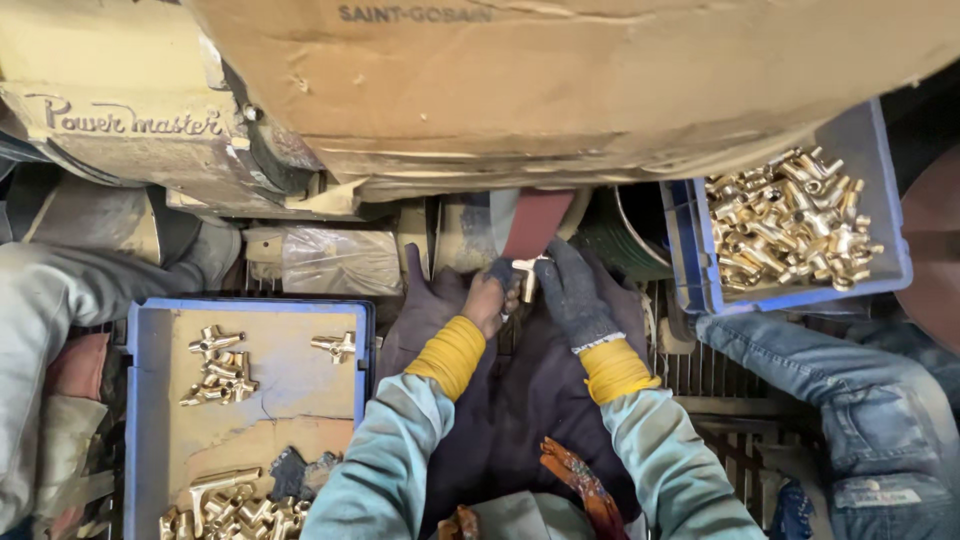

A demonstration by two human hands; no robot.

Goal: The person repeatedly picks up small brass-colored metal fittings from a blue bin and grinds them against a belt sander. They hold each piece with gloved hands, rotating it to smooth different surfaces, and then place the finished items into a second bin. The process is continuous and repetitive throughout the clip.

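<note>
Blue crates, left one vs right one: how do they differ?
The left crate is mostly bare, with a few small clusters of brass fittings on its dusty floor; the right crate holds a dense heap of them. The left crate sits near the left elbow; the right crate sits farther up, tilted. Both are blue plastic, holding alike fittings.

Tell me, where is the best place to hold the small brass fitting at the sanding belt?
Probably by its side arms, from below. The brass fitting has its top against the red belt, so only the lower and side parts are free; the left hand and right hand pinch it there.
</note>
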